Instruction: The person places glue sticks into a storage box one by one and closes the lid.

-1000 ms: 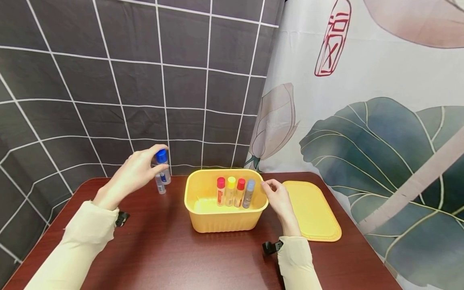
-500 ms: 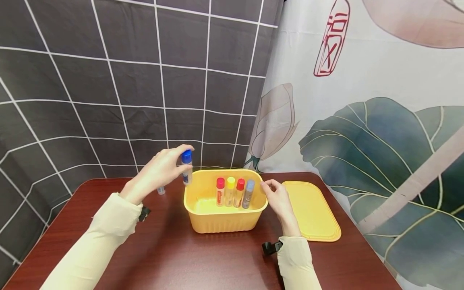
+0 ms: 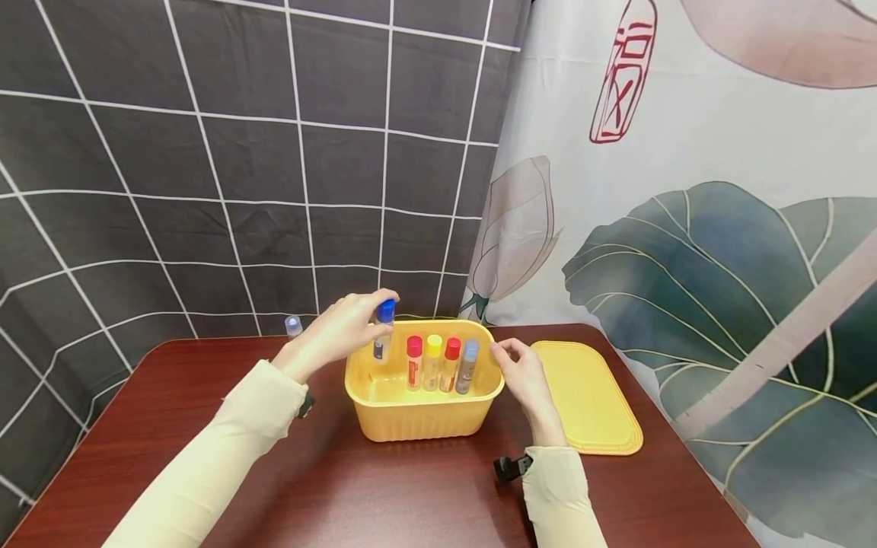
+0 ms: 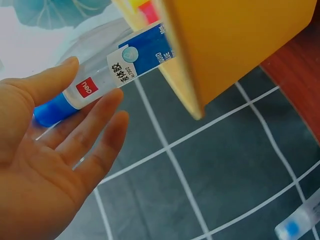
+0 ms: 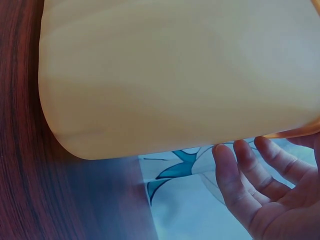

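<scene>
Between thumb and fingers, my left hand [image 3: 342, 331] pinches the blue-capped end of a clear liquid glue bottle [image 4: 107, 75]. The bottle hangs upright, cap up, at the left inside of a yellow plastic box [image 3: 425, 421], its lower end past the rim in the left wrist view. Standing in the box are a red-capped tube [image 3: 414, 364], a yellow-capped tube [image 3: 432, 364], another red-capped tube [image 3: 449, 365] and a grey tube [image 3: 467, 367]. My right hand [image 3: 526, 378] holds the box's right rim with its fingertips; its thumb is mostly hidden in the right wrist view.
A clear tube with a pale blue top [image 3: 293, 326] stands at the back left, partly behind my left hand. The flat yellow lid [image 3: 589, 396] lies right of the box on the dark red table [image 3: 411, 495]. A grid-patterned cloth [image 3: 240, 167] hangs behind.
My left hand has carried the glue bottle rightward from beside the clear tube, over the left rim and down into the box's opening. My right hand has stayed at the rim.
</scene>
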Demonstrator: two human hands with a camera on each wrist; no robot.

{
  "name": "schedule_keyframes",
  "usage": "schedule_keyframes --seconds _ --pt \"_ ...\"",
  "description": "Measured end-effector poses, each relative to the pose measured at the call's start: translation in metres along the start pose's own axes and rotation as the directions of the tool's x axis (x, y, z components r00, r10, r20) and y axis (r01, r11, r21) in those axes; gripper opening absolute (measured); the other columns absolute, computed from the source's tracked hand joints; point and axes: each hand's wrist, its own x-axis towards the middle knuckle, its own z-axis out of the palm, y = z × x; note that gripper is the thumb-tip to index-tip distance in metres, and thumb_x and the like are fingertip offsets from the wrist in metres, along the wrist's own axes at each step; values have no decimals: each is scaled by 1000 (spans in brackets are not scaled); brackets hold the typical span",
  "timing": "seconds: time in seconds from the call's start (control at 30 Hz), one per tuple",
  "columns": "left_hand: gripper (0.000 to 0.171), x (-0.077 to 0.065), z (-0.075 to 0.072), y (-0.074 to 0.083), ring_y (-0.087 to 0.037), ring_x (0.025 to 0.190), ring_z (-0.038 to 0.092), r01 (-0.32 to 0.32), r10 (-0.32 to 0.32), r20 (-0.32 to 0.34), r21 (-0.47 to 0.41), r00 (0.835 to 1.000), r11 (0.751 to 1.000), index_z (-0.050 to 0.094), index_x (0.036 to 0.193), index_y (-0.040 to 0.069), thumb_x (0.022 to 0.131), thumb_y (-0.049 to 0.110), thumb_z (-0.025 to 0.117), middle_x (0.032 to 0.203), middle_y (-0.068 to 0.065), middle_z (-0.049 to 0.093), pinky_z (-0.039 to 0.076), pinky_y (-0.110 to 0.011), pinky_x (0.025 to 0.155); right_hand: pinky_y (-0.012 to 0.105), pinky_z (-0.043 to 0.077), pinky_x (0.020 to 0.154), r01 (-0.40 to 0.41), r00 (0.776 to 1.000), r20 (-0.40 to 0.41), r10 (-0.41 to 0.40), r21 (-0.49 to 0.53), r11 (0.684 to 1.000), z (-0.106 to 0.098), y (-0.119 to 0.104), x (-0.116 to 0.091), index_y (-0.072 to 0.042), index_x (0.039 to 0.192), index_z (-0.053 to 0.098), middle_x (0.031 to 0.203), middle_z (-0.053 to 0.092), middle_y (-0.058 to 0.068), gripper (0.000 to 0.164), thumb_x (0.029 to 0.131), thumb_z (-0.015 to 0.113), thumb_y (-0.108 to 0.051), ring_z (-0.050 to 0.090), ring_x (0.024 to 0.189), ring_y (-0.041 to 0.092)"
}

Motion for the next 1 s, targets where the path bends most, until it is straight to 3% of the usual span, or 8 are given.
schedule_keyframes --seconds 0.43,0.7,0.9,1.0 --pt "48 14 32 -7 -25 102 66 70 -59 154 -69 986 995 56 130 9 87 16 76 109 -8 68 53 -42 87 33 45 71 6 1000 -4 -7 -13 1000 1 0 0 -5 97 69 91 61 10 26 96 62 -30 53 85 25" --pt "40 22 45 -12 -17 80 64 55 -47 189 -37 981 998 59 117 8 83 17 79 88 -1 65 56 -36 78 33 45 71 6 1000 0 -6 -7 1000 0 0 0 -5 97 69 90 61 10 26 96 62 -30 53 84 25" --pt "40 25 51 -10 -18 85 64 49 -47 209 -5 977 999 60 114 8 82 17 81 92 -2 65 56 -36 80 32 45 71 8 1000 -1 -8 -6 1000 -1 1 1 -4 98 68 91 62 10 27 97 62 -30 54 85 25" --pt "41 25 53 -9 -20 89 63 76 -76 223 10 972 997 60 115 9 81 18 81 94 -2 64 55 -37 83 32 45 71 12 1000 -2 -12 -3 1000 -1 2 1 -4 97 69 91 62 10 26 97 62 -29 54 85 24"
